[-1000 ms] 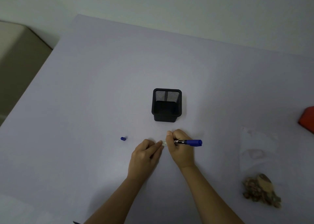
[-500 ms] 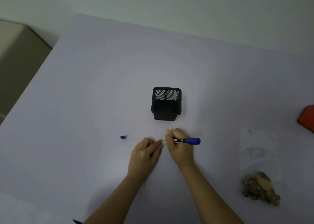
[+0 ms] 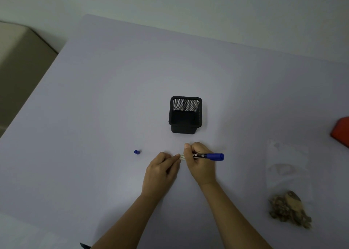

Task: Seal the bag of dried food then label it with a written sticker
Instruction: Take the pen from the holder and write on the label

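Note:
A small white sticker (image 3: pixel 182 157) lies on the table between my two hands. My left hand (image 3: pixel 161 170) touches its left end with the fingertips, fingers curled. My right hand (image 3: pixel 198 161) grips a blue marker (image 3: pixel 209 156), whose blue end points right and whose tip sits hidden by my thumb at the sticker. The marker's blue cap (image 3: pixel 137 152) lies alone to the left. A clear plastic bag (image 3: pixel 287 173) lies flat at the right, with brown dried food (image 3: pixel 289 211) bunched at its near end.
A black mesh pen holder (image 3: pixel 186 114) stands just beyond my hands. A red object (image 3: pixel 341 130) sits at the right edge. The lilac table (image 3: pixel 94 107) ends at the left, with a beige surface (image 3: pixel 17 59) beyond.
Both hands stay over the sticker with barely any shift. The marker, the cap and the bag lie where they were.

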`<state>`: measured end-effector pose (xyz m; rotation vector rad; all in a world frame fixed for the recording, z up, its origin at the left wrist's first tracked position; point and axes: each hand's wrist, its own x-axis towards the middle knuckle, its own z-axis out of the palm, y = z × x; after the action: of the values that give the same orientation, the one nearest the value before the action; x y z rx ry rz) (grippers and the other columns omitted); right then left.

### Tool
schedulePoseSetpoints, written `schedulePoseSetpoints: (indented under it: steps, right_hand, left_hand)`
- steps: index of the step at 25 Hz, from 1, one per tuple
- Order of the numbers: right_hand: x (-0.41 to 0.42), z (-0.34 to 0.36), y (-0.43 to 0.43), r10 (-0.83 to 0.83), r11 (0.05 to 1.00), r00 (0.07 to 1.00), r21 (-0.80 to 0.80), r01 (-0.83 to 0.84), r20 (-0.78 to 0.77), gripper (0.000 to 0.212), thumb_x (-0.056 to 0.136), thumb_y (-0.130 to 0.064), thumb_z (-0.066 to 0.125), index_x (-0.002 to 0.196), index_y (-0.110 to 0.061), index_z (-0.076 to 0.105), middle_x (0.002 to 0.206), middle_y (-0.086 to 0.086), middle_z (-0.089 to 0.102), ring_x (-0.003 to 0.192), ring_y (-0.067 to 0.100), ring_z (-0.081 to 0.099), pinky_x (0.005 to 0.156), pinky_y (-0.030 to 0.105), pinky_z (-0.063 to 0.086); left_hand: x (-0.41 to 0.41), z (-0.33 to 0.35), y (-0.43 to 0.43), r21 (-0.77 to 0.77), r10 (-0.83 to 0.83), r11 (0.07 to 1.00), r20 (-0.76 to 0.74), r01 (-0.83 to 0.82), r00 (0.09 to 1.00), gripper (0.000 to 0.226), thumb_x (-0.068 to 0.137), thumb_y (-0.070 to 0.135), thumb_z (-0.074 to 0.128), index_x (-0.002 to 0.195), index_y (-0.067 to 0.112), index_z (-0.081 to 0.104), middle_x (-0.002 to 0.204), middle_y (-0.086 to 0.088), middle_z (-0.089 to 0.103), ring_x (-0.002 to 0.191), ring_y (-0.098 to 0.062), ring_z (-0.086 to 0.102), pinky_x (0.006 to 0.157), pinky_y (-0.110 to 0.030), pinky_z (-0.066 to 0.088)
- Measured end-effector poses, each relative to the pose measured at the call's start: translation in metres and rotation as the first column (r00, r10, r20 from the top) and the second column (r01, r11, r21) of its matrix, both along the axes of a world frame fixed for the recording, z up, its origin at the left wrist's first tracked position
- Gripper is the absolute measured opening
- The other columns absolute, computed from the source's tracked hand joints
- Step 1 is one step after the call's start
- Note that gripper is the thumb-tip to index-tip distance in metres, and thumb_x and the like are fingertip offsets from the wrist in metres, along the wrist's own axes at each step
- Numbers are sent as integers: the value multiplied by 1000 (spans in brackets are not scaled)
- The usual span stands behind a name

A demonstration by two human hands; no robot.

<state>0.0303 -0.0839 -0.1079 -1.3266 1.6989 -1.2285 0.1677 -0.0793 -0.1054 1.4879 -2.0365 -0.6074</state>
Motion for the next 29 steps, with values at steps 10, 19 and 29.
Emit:
schedulePoseSetpoints:
  steps: [10,19,29]
  right_hand:
    - [0,1,0,5,1000,1000,0,-5,-3,36,87,-36,46,60,-13,41,54,3,44,54,16,43,49,11,37]
    - [-1,1,1,-6,1000,998,-30,4,-57,35,89,-31,48,60,-12,43,54,1,44,53,8,45,49,10,38]
    - [1,0,3,1,1000,1000,-30,-2,-30,38,88,-31,48,60,-6,47,54,2,45,55,6,45,50,8,38]
  left_hand:
    - [-1,1,-1,26,15,1000,-11,-15,1000,24,86,29,58,96,12,72,77,2,62,63,-4,52,59,-11,43]
    - [-1,1,0,15,0,1000,1,0,1000,26,87,30,56,97,11,72,79,1,63,64,-7,56,58,-17,49]
    - [1,0,1,4,-1,1000,-2,1,1000,27,87,30,56,98,11,72,78,0,62,64,-8,55,57,-18,49]
